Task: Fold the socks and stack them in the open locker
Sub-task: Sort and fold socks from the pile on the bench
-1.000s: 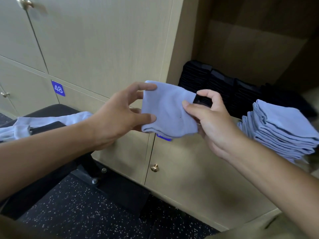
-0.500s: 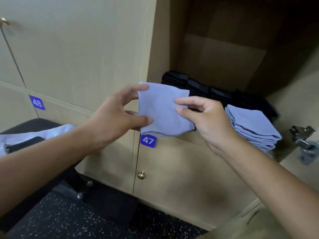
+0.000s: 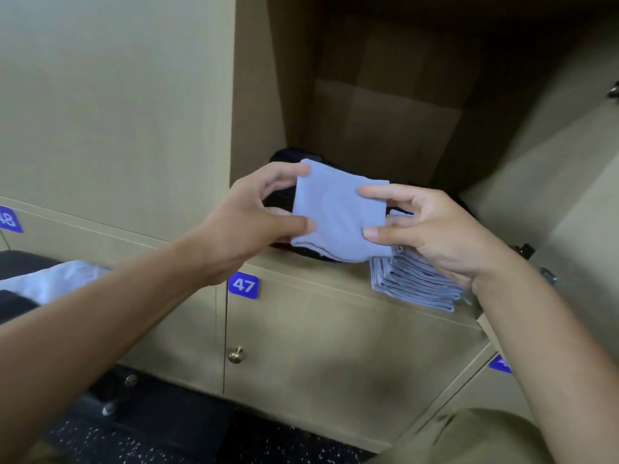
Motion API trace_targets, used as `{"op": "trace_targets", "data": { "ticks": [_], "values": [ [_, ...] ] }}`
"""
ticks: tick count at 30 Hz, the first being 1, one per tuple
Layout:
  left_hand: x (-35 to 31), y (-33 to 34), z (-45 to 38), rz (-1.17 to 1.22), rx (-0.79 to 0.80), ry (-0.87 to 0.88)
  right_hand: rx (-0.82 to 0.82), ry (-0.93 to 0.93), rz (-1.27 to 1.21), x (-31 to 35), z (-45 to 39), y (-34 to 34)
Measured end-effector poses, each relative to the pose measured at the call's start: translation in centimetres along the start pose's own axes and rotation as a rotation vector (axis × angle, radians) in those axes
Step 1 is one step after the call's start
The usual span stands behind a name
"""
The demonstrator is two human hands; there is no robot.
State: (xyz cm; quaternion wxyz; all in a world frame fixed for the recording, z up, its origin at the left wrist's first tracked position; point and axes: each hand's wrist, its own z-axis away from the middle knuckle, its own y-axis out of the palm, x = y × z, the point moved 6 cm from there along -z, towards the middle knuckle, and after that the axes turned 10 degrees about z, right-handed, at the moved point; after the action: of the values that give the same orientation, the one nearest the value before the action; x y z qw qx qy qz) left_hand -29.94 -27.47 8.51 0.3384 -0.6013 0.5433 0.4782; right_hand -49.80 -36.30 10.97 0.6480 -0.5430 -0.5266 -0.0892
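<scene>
While a folded light-blue sock (image 3: 338, 216) is held up at the centre of the frame, in front of the open locker (image 3: 385, 135), it is pinched at both side edges. The left hand (image 3: 248, 222) grips its left edge with thumb below and curled fingers (image 3: 284, 172) above; the right hand (image 3: 432, 229) pinches its right edge between thumb and forefinger.

Behind and below the held sock, on the locker floor at centre right, a stack of folded light-blue socks (image 3: 415, 283) is seen, partly covered by the right hand and wrist. Further back, a row of dark folded socks (image 3: 288, 195) is largely hidden by the held sock and both hands; their number cannot be made out. The locker interior is in shadow toward the upper right.

Below the opening, a closed door carries a blue tag numbered 47 (image 3: 244, 285) and a brass knob (image 3: 236, 355). At the left edge a second tag (image 3: 9, 219) is cut off, reading 48. At the lower right another blue tag (image 3: 499, 364) is cut by the right forearm and cannot be read. At the left of the frame, pale cloth (image 3: 57, 279) lies on a dark surface (image 3: 20, 262), partly hidden by the left forearm. A dark speckled floor (image 3: 150, 440) is seen along the bottom. At the right edge, metal hinge parts (image 3: 547, 275) are seen, blurred.
</scene>
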Motion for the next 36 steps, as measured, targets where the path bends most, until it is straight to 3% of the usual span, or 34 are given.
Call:
{"op": "trace_targets", "data": {
  "ticks": [9,17,25,36],
  "values": [
    [2.2,5.6,-3.6,0.129,-0.022,-0.039,-0.442,0.012,0.028,-2.2,1.1,-5.3],
    [4.1,9.3,-5.8,0.210,-0.010,-0.059,-0.636,0.084,-0.017,-5.1,1.5,-7.9],
    [5.5,12.0,-7.5,0.225,0.039,-0.133,-0.632,0.217,-0.039,-8.8,1.2,-8.9],
    [7.3,12.5,-8.7,-0.064,0.054,-0.148,-0.597,0.339,0.130,-9.7,1.0,-9.1]
  ]
}}
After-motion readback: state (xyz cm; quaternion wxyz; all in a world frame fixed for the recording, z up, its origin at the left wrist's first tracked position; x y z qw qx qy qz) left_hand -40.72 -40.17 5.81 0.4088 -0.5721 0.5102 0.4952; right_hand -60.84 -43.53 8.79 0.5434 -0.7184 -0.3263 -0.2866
